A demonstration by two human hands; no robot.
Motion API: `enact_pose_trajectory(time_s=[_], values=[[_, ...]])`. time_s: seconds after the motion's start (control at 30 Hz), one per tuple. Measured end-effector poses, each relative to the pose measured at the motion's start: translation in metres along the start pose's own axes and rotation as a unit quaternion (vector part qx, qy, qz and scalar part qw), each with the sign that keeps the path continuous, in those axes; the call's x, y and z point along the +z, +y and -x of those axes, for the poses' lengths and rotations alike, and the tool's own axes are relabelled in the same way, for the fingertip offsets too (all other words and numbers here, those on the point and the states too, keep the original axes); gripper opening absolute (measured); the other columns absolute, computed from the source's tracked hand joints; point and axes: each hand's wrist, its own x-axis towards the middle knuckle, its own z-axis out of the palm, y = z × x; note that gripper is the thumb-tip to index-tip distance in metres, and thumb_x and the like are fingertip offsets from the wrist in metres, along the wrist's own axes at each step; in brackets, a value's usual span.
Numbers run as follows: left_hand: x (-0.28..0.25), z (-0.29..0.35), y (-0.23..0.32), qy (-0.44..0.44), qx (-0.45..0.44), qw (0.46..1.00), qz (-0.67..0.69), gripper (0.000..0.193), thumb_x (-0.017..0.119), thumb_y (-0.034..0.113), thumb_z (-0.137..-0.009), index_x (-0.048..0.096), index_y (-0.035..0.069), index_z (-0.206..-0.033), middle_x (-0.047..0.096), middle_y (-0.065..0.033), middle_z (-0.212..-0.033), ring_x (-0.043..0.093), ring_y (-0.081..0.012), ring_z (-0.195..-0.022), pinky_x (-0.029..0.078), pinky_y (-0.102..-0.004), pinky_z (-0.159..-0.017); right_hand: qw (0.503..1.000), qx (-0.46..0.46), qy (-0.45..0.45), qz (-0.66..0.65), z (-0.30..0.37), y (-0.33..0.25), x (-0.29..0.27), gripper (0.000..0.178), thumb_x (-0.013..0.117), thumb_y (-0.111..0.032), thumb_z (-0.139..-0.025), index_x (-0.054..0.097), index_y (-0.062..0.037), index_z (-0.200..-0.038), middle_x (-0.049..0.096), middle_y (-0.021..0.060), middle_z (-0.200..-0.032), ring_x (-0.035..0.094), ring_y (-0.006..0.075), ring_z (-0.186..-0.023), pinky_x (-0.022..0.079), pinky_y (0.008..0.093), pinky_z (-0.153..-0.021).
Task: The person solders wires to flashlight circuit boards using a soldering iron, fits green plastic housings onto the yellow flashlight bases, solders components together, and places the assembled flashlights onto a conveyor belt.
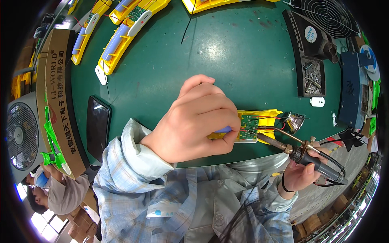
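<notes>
A yellow plastic housing [270,118] with a green circuit board [248,124] lies at the table's near edge. Part of a blue cylindrical cell [223,130] shows under my left hand [198,121]. That hand is closed over the housing's left part, thumb and forefinger pinched beside the board; what they pinch is hidden. My right hand [302,172] grips a soldering iron [314,163] with a thin curved feed tube. The iron's tip and the tube's end meet at the board's right side. Red and black wires [265,118] run right from the board.
More yellow housings with cells and boards [117,42] lie far left. A black phone [98,125] rests beside a cardboard box [56,101]. At right are a black tray of metal bits [313,77], a small white part [317,101] and a blue box-shaped unit [351,87]. A person [65,194] sits at left.
</notes>
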Motion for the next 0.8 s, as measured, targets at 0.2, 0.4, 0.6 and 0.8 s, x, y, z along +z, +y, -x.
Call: enact_pose_trajectory(time_s=[0.2, 0.4, 0.6, 0.8], values=[[-0.0003, -0.0002, 0.0004, -0.005, -0.003, 1.0, -0.001, 0.017, 0.065, 0.004, -0.051, 0.057, 0.012, -0.064, 0.055, 0.0023, -0.072, 0.049, -0.0159, -0.07, 0.033, -0.0383, -0.084, 1.0, 0.009, 0.008, -0.012, 0.0024, 0.0006, -0.001, 0.04, 0.057, -0.038, -0.073, 0.041, -0.0029, -0.082, 0.045, 0.0089, -0.068, 0.04, 0.0083, -0.048, 0.033, 0.0176, -0.042], [-0.0006, 0.0005, 0.0, -0.008, -0.009, 1.0, 0.003, 0.017, 0.065, 0.004, -0.052, 0.057, 0.011, -0.065, 0.056, 0.002, -0.073, 0.049, -0.0163, -0.071, 0.033, -0.0385, -0.085, 1.0, 0.012, -0.002, -0.021, 0.0009, 0.0024, -0.0015, 0.04, 0.059, -0.037, -0.073, 0.041, -0.0025, -0.083, 0.045, 0.0091, -0.069, 0.04, 0.0084, -0.048, 0.034, 0.0175, -0.042], [-0.0016, -0.0004, 0.0001, -0.013, -0.004, 1.0, 0.003, 0.018, 0.065, 0.003, -0.052, 0.057, 0.012, -0.065, 0.055, 0.002, -0.073, 0.049, -0.0165, -0.071, 0.033, -0.0389, -0.085, 0.999, 0.018, -0.01, -0.029, 0.001, 0.0037, -0.0029, 0.04, 0.058, -0.037, -0.073, 0.041, -0.0021, -0.084, 0.045, 0.0094, -0.07, 0.04, 0.0084, -0.047, 0.034, 0.0175, -0.042], [0.0004, 0.0009, -0.0009, -0.004, 0.001, 1.0, 0.003, 0.018, 0.065, 0.003, -0.051, 0.057, 0.012, -0.064, 0.056, 0.0021, -0.072, 0.049, -0.0163, -0.071, 0.033, -0.0388, -0.085, 1.0, -0.002, -0.006, -0.01, 0.0007, -0.0001, -0.0005, 0.04, 0.058, -0.037, -0.074, 0.042, -0.002, -0.084, 0.045, 0.0097, -0.07, 0.04, 0.0085, -0.048, 0.034, 0.0177, -0.042]])
